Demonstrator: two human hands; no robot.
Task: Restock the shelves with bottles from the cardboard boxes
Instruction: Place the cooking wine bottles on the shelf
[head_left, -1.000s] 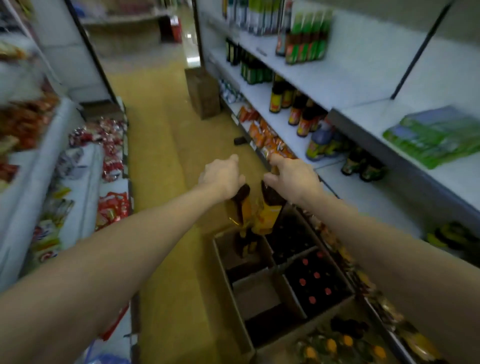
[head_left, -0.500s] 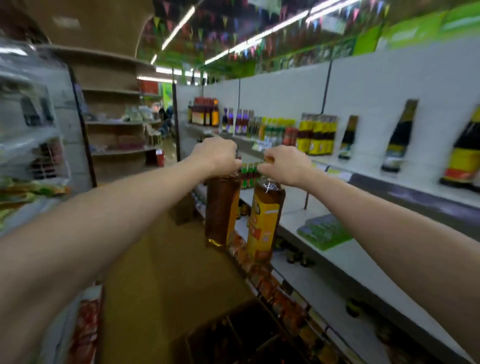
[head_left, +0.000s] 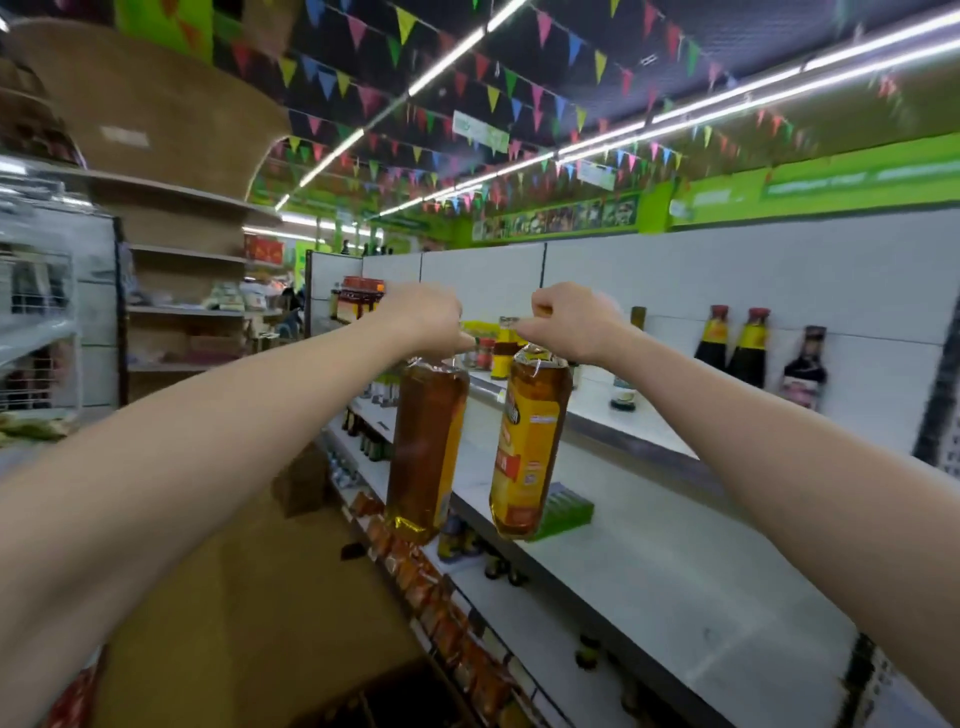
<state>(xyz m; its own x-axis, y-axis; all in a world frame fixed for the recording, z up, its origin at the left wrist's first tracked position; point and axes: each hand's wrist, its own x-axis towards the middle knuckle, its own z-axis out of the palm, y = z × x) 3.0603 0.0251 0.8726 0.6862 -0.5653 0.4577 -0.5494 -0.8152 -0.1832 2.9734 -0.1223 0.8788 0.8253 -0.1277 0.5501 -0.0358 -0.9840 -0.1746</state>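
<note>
Bunting-hung aisle, white shelves on the right: two bottles carried up at shelf height.

Left hand (head_left: 423, 317) and right hand (head_left: 571, 325) each gripped a bottle by its top, probably so both could hang upright and be set down together (necks hidden under curled fingers). Left bottle (head_left: 426, 447) and right bottle (head_left: 530, 441) held amber liquid, with yellow labels, hanging off the front edge of the middle shelf (head_left: 649, 519), not yet on it.

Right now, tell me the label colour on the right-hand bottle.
Yellow with a red band, on the bottle; head view.
</note>
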